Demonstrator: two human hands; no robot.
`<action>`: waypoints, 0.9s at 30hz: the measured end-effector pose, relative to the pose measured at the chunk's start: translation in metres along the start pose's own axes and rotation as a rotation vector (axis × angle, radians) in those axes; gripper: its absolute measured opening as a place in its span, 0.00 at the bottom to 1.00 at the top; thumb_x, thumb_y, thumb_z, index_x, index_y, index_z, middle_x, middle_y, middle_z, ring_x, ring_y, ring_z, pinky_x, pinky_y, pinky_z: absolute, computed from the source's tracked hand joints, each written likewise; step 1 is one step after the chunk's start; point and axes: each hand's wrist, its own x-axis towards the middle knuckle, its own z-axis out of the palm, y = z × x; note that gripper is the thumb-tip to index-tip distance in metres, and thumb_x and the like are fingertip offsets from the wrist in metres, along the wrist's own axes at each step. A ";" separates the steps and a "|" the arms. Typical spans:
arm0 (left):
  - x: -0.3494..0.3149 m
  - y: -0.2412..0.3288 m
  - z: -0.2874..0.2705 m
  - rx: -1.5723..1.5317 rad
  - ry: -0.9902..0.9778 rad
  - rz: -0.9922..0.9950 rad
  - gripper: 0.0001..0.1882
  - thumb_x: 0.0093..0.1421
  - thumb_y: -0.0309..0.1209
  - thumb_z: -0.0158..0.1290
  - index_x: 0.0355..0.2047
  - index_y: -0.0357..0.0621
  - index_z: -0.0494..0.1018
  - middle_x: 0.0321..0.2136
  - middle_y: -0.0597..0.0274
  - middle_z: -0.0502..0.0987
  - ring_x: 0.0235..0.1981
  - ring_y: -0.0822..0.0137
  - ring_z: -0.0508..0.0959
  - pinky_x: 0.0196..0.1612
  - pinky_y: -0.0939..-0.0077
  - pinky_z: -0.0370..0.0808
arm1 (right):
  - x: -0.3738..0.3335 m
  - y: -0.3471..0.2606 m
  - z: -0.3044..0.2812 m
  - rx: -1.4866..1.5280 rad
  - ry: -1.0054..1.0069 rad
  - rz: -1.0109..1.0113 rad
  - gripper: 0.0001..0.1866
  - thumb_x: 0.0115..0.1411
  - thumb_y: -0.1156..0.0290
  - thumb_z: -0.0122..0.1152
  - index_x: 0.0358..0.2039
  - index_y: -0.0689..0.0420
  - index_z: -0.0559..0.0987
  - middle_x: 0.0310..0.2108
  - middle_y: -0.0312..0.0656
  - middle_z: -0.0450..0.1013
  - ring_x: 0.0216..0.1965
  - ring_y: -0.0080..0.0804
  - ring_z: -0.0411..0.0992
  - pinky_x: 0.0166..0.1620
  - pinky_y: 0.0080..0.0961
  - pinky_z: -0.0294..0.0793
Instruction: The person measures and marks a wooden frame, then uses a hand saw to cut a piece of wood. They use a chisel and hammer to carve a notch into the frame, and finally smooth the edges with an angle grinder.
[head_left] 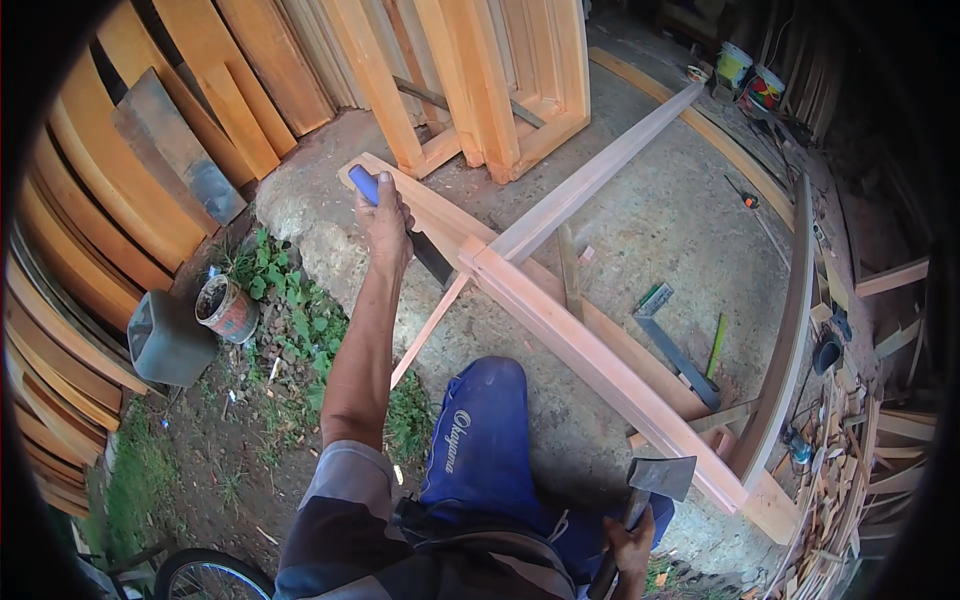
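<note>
- While the left hand [388, 220] is gripping a blue-handled tool [365, 184] in the head view, its fingers wrapped round the handle, a dark flat blade [432, 260] is showing beyond the fist and pointing toward the corner of a three-sided wooden frame [605, 375]; whether blade and wood are touching, I cannot tell.
- The right hand [630, 545] is holding a hatchet [662, 478] by its shaft, low beside the person's blue trousers [490, 430]; the head is sitting uppermost, appearing just beside the frame's near end.
- The wooden frame is lying low over a concrete floor [660, 220], its near side slanting from that corner down to the lower right, one long beam [600, 170] reaching away to the upper right and another beam [785, 330] running along the right.
- A thin strip of wood [430, 330] is slanting from the corner down beside the left forearm.
- Within the three sides, a carpenter's square [675, 352], a narrow green strip [717, 345] and an orange-marked screwdriver [748, 200] are lying well apart from the hands.
- Beyond, upright door frames [487, 90] and leaning planks [215, 80] are standing close together.
- At left, a grey jug [172, 338] and a pot [228, 312] are resting near leafy plants [285, 285]; at right, wood scraps [835, 490] are lying heaped.
</note>
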 end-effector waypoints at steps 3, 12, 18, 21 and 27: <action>0.066 -0.032 -0.029 -0.145 0.226 -0.178 0.16 0.72 0.45 0.57 0.34 0.55 0.63 0.17 0.75 0.61 0.14 0.79 0.60 0.15 0.81 0.57 | 0.038 -0.046 0.038 -0.123 -0.087 -0.121 0.21 0.57 0.82 0.65 0.50 0.61 0.69 0.21 0.36 0.70 0.16 0.24 0.69 0.20 0.23 0.69; 0.125 -0.136 -0.055 -0.270 0.409 -0.470 0.23 0.69 0.52 0.60 0.31 0.53 0.62 0.17 0.75 0.62 0.12 0.79 0.59 0.12 0.80 0.56 | 0.157 -0.204 0.149 -0.546 -0.327 -0.055 0.21 0.61 0.82 0.64 0.53 0.58 0.69 0.24 0.35 0.70 0.19 0.21 0.68 0.22 0.22 0.67; 0.129 -0.154 -0.048 -0.222 0.366 -0.524 0.20 0.70 0.50 0.58 0.33 0.52 0.65 0.17 0.74 0.62 0.12 0.78 0.60 0.13 0.80 0.58 | 0.203 -0.273 0.234 -0.549 -0.359 -0.109 0.18 0.65 0.74 0.66 0.52 0.58 0.70 0.24 0.31 0.67 0.21 0.16 0.66 0.23 0.21 0.66; 0.132 -0.163 -0.046 -0.253 0.369 -0.527 0.19 0.72 0.46 0.57 0.30 0.50 0.67 0.14 0.73 0.61 0.09 0.75 0.60 0.12 0.75 0.58 | 0.228 -0.302 0.278 -0.795 -0.340 -0.341 0.20 0.66 0.71 0.66 0.55 0.59 0.70 0.25 0.31 0.67 0.20 0.16 0.64 0.23 0.20 0.65; 0.129 -0.162 -0.053 -0.374 0.244 -0.547 0.15 0.71 0.44 0.59 0.39 0.49 0.69 0.24 0.70 0.68 0.15 0.76 0.65 0.13 0.76 0.61 | 0.255 -0.353 0.344 -0.619 -0.466 -0.504 0.23 0.67 0.69 0.67 0.57 0.60 0.70 0.24 0.30 0.67 0.18 0.17 0.63 0.23 0.20 0.64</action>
